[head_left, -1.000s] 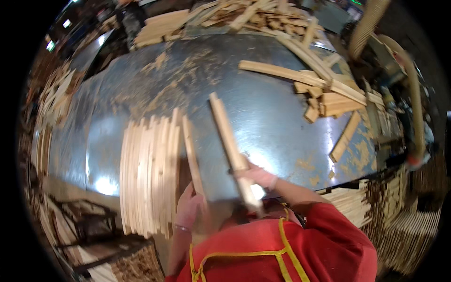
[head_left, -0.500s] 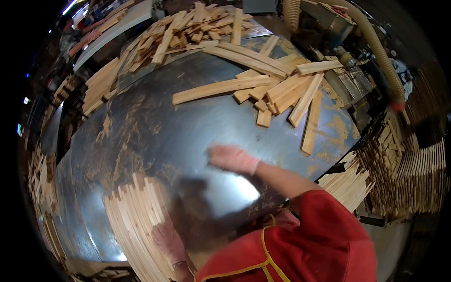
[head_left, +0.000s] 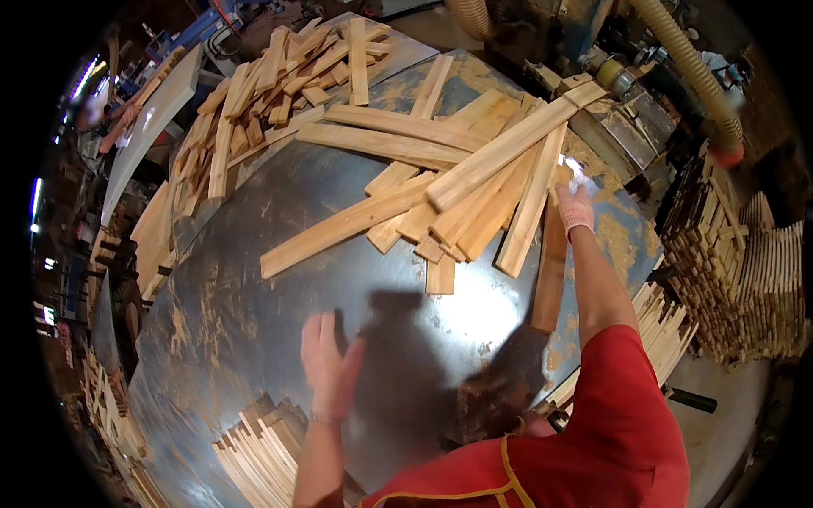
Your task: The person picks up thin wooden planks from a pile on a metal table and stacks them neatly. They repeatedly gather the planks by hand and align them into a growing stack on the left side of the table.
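My right hand (head_left: 576, 206), in a pale pinkish glove, reaches to the far right of the metal table. It is closed at the far end of a brown wooden strip (head_left: 549, 284), though its fingertips are partly hidden. Over the middle of the tabletop, my left hand (head_left: 329, 364) is slightly blurred and holds nothing, fingers stretched and thumb apart. Left of the right hand lies a loose pile of wooden strips, with one long strip (head_left: 512, 148) slanting across its top. A row of pale strips (head_left: 258, 453) sits side by side near the lower left.
The metal table (head_left: 246, 254) carries patches of sawdust. A heap of shorter wood pieces (head_left: 279, 76) lies at the far left. Stacked strips (head_left: 737, 279) stand beyond the right edge, below a ribbed hose (head_left: 690, 63) and some machinery (head_left: 635, 110).
My right hand has moved from mid-table to the strip at far right. My left hand has left the pale row and moved forward, opening. A long strip now lies across the pile.
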`<action>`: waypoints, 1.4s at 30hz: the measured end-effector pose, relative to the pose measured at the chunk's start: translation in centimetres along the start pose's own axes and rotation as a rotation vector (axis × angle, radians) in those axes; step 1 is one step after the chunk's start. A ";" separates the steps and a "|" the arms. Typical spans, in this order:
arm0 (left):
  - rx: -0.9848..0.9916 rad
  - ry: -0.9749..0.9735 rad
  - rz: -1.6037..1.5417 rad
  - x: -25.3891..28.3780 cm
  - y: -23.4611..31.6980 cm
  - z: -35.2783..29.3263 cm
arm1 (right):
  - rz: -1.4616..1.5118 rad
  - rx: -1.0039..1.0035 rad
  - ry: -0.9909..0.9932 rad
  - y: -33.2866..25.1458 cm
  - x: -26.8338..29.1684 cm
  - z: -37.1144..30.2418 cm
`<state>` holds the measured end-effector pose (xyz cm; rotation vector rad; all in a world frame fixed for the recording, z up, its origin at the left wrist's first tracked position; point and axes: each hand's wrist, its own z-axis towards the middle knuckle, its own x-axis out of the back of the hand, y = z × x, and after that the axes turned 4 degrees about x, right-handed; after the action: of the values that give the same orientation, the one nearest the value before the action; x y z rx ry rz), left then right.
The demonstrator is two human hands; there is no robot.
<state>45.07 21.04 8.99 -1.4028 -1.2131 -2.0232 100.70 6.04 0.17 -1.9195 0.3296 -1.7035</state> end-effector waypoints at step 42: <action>0.775 -0.353 -1.644 3.5 -7.1 -31.5 | 1.107 -0.254 -1.259 -5.2 -3.2 -58.0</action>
<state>21.02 -0.51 5.22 -0.1480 -3.4690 -1.3788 42.97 -1.66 3.12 -1.9414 0.8521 0.3071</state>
